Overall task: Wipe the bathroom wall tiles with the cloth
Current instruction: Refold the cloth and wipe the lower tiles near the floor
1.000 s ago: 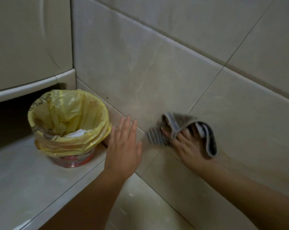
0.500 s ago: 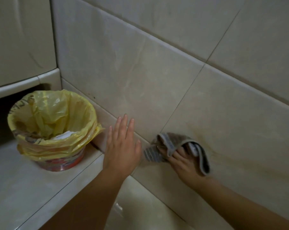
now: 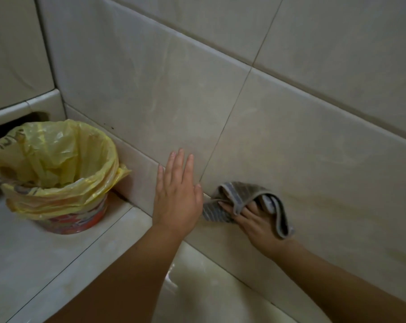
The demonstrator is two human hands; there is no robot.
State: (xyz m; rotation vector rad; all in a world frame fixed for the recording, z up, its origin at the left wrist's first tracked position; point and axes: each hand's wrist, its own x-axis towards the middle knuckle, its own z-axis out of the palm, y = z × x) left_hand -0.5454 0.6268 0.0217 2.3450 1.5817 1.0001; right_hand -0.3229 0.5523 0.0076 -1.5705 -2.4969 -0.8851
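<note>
Grey cloth (image 3: 242, 191): ribbed and bunched, lying against the wall tiles (image 3: 150, 89). It sits low on the wall, just right of the vertical grout line (image 3: 232, 115), about at the horizontal seam. One fold laps over my fingers and a loose end hangs off to the right.
My right hand (image 3: 255, 221): palm to the wall, fingers spread and near straight, pressing the cloth onto the tile. Fingertips are partly hidden under the fold.
My left hand (image 3: 177, 199): wide and flat, fingers straight and close together, holding nothing. The palm faces the wall just left of the cloth, thumb near the cloth's striped edge. Touching the tile or just off it: cannot tell.
Wall tiles: beige, large, glossy, with faint streaks. There is a brownish smear on the tile right of the cloth.
Ledge (image 3: 46, 257): pale, tiled, left of my left arm. Its back edge meets the wall.
Bin (image 3: 80, 221): small, red, patterned, on the ledge near its back edge, close to the wall and left of my left hand.
Yellow liner (image 3: 57, 159): plastic bag folded over the bin's rim.
Lower surface (image 3: 197, 297): pale, glossy, between my forearms, below the ledge.
</note>
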